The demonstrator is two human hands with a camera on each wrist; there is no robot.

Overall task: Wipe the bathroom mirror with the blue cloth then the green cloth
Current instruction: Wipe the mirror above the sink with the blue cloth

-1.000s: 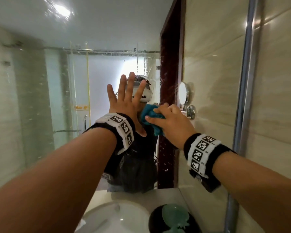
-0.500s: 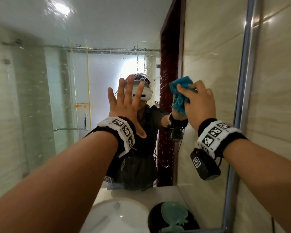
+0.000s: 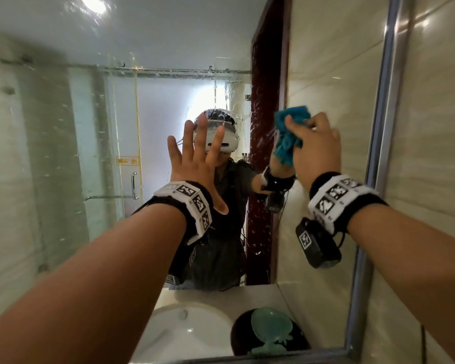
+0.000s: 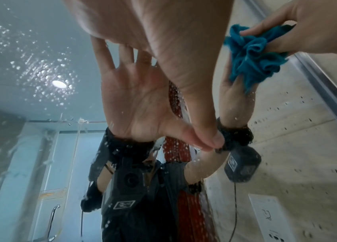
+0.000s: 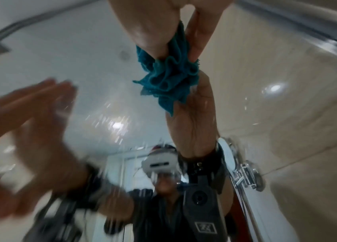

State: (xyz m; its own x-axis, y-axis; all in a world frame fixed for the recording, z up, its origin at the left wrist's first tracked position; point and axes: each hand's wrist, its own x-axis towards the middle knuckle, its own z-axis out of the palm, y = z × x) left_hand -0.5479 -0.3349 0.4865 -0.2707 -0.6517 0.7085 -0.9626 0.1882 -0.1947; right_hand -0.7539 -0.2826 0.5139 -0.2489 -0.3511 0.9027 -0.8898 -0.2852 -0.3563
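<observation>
Teal-blue cloth [image 3: 289,132], blk/wht checker-patterned wristbands [image 3: 192,203], silver mirror frame [image 3: 378,153], beige tiles [image 3: 436,127].

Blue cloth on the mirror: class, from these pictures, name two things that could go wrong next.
The left hand lies flat on the wet mirror, so it may leave prints or slip. The right hand grips the blue cloth bunched up, so little fabric touches the glass and droplets may be missed or smeared.

Bright, even light is being cast from overhead; ceiling lamp [image 3: 93,5] glare is being reflected in the mirror [image 3: 63,153]. The right wrist view is being motion-blurred left of the grip; edges are being bent.
</observation>
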